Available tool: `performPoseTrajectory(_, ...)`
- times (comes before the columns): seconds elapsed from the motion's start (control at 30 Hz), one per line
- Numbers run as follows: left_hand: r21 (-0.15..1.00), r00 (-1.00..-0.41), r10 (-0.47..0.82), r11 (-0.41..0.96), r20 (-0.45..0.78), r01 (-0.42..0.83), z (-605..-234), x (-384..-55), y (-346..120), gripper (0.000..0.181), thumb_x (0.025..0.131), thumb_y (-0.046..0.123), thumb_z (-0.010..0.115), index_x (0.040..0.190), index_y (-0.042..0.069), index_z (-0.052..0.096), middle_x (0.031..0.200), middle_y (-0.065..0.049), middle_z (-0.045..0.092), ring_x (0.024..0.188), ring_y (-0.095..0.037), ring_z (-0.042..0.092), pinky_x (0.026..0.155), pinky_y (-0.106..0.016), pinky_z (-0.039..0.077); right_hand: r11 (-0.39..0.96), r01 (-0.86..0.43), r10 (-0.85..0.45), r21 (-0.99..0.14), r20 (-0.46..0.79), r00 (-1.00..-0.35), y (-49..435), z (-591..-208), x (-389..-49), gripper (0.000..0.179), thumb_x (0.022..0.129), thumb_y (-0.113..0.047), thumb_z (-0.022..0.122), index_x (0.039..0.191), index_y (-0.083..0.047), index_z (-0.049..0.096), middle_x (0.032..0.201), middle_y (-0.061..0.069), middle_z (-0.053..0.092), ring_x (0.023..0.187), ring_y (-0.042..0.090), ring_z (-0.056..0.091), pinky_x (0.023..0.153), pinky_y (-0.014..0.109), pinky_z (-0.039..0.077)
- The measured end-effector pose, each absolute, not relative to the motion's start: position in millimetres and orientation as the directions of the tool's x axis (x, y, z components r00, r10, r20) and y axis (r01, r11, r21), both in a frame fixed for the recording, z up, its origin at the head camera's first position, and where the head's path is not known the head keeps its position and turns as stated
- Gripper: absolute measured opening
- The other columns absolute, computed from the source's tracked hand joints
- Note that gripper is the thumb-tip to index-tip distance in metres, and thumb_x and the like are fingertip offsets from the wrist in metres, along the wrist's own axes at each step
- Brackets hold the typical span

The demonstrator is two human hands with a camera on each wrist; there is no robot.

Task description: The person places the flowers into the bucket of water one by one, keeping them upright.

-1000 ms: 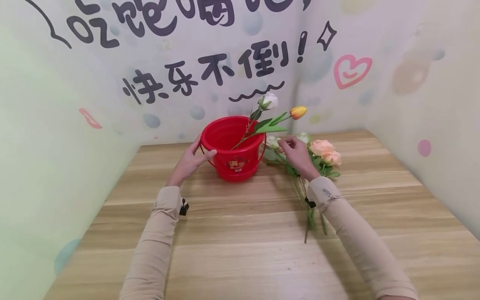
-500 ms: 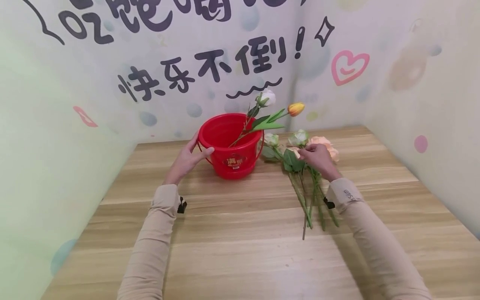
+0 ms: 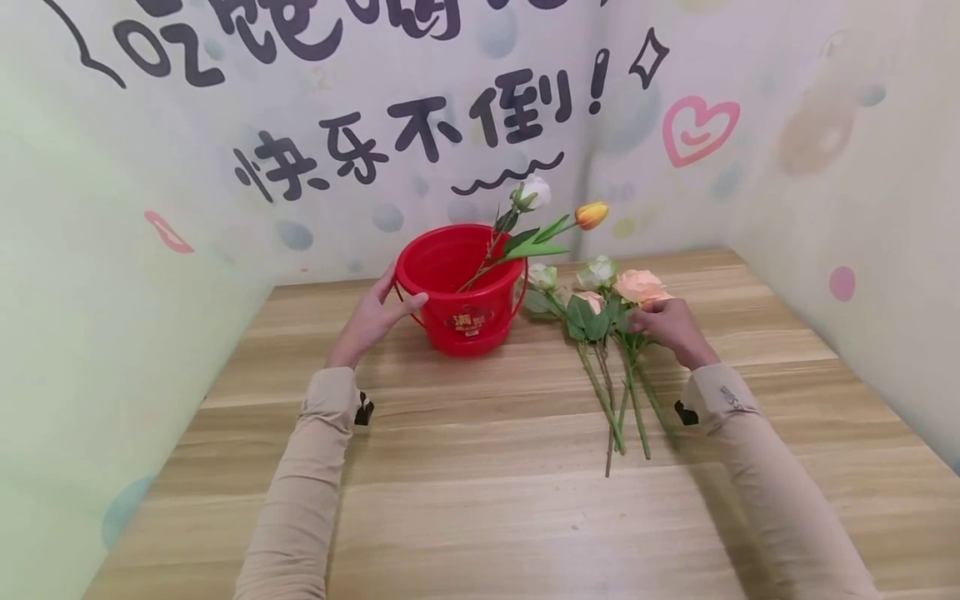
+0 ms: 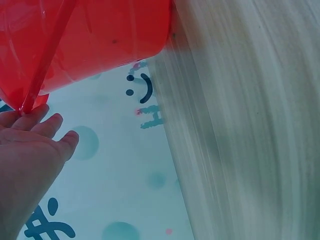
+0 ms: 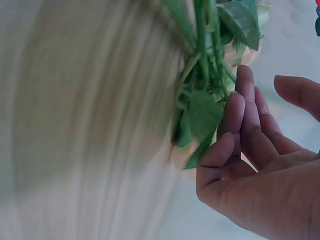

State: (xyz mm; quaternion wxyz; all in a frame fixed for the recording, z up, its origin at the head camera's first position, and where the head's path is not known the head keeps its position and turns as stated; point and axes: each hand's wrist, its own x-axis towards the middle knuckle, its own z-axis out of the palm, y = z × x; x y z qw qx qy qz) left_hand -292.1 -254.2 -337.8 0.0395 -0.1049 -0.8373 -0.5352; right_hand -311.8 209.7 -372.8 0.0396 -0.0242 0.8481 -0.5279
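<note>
A red bucket [image 3: 480, 321] stands upright near the back wall. Inside it lean a white rose [image 3: 535, 192] and an orange-yellow tulip [image 3: 592, 215], blooms out over the right rim. My left hand [image 3: 371, 321] rests against the bucket's left side, thumb along the front; the left wrist view shows its fingers loosely extended by the handle [image 4: 47, 60]. To the right, my right hand [image 3: 670, 323] is at the loose flowers, just below a peach rose [image 3: 641, 285]. Its thumb is spread from lightly bent fingers beside green leaves [image 5: 205, 117].
Between bucket and right hand lie two whitish roses [image 3: 597, 272] and a smaller peach bloom [image 3: 591, 301]. Their green stems [image 3: 600, 392] point toward me across the wooden table [image 3: 480, 500]. Patterned walls [image 3: 840, 208] close in the back and both sides.
My right hand has moved right, from beside the whitish roses to the peach rose, uncovering the smaller peach bloom. My left hand stays at the bucket. The head view has shifted slightly.
</note>
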Motion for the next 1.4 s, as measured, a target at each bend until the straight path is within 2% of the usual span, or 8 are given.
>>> performPoseTrajectory(0.23, 0.897, -0.977, 0.135, 0.393, 0.165, 0.205, -336.4, -290.2, -252.6, 0.087, 0.096, 0.041, 0.072, 0.167, 0.025, 0.023, 0.168, -0.001, 0.029, 0.153, -0.026, 0.023, 0.115, -0.058, 0.037, 0.436, -0.006, -0.117, -0.900, -0.051, -0.992, 217.4, -381.3, -309.5, 0.030, 0.101, -0.005, 0.061, 0.117, 0.021, 0.062, 0.089, 0.012, 0.076, 0.074, 0.008, 0.066, 0.069, 0.023, 0.056)
performPoseTrajectory(0.5, 0.909, -0.980, 0.149, 0.377, 0.132, 0.180, -311.0, -268.8, -241.7, 0.087, 0.097, 0.028, 0.070, 0.166, 0.011, 0.020, 0.168, -0.013, 0.026, 0.153, -0.034, 0.021, 0.115, -0.059, 0.037, 0.440, -0.011, -0.113, -0.898, -0.043, -0.993, 214.7, -386.2, -310.1, 0.029, 0.099, -0.001, 0.062, 0.114, 0.024, 0.064, 0.084, 0.011, 0.075, 0.070, 0.008, 0.065, 0.064, 0.022, 0.055)
performPoseTrajectory(0.67, 0.909, -0.981, 0.148, 0.378, 0.128, 0.175, -306.4, -262.8, -239.4, 0.087, 0.097, 0.030, 0.070, 0.166, 0.011, 0.020, 0.169, -0.012, 0.025, 0.154, -0.033, 0.018, 0.115, -0.058, 0.036, 0.460, 0.007, -0.105, -0.888, -0.062, -0.993, 213.3, -387.0, -311.1, 0.028, 0.098, 0.000, 0.065, 0.113, 0.024, 0.066, 0.083, 0.008, 0.075, 0.069, 0.008, 0.065, 0.063, 0.022, 0.055)
performPoseTrajectory(0.97, 0.914, -0.979, 0.154, 0.364, 0.132, 0.181, -307.3, -264.4, -239.0, 0.088, 0.097, 0.030, 0.070, 0.167, 0.012, 0.019, 0.169, -0.011, 0.024, 0.155, -0.032, 0.017, 0.116, -0.059, 0.035, 0.534, -0.003, -0.119, -0.845, -0.072, -0.990, 209.5, -385.5, -314.0, 0.021, 0.087, 0.001, 0.073, 0.099, 0.018, 0.073, 0.076, 0.003, 0.071, 0.069, 0.016, 0.059, 0.058, 0.026, 0.049)
performPoseTrajectory(1.17, 0.914, -0.979, 0.156, 0.364, 0.132, 0.181, -307.6, -264.4, -239.4, 0.088, 0.097, 0.030, 0.070, 0.167, 0.012, 0.019, 0.170, -0.011, 0.024, 0.155, -0.033, 0.016, 0.116, -0.059, 0.034, 0.625, -0.022, -0.145, -0.781, -0.088, -0.986, 208.3, -386.9, -313.7, 0.026, 0.091, -0.006, 0.071, 0.106, 0.015, 0.073, 0.092, 0.012, 0.069, 0.084, 0.024, 0.054, 0.067, 0.030, 0.045)
performPoseTrajectory(1.3, 0.910, -0.980, 0.152, 0.375, 0.126, 0.176, -307.1, -264.1, -239.3, 0.087, 0.097, 0.030, 0.070, 0.167, 0.012, 0.019, 0.170, -0.011, 0.023, 0.155, -0.033, 0.016, 0.115, -0.059, 0.035, 0.642, -0.020, -0.158, -0.766, -0.107, -0.982, 207.2, -388.6, -314.5, 0.025, 0.094, -0.008, 0.068, 0.105, 0.014, 0.073, 0.078, 0.008, 0.059, 0.077, 0.024, 0.046, 0.065, 0.033, 0.038)
performPoseTrajectory(1.4, 0.908, -0.981, 0.151, 0.382, 0.125, 0.174, -307.2, -264.2, -239.5, 0.087, 0.098, 0.030, 0.069, 0.166, 0.012, 0.019, 0.169, -0.011, 0.024, 0.155, -0.033, 0.017, 0.115, -0.059, 0.036, 0.645, -0.014, -0.156, -0.764, -0.114, -0.981, 205.7, -390.0, -314.4, 0.025, 0.096, -0.007, 0.066, 0.107, 0.015, 0.072, 0.079, 0.007, 0.059, 0.077, 0.022, 0.047, 0.065, 0.033, 0.039)
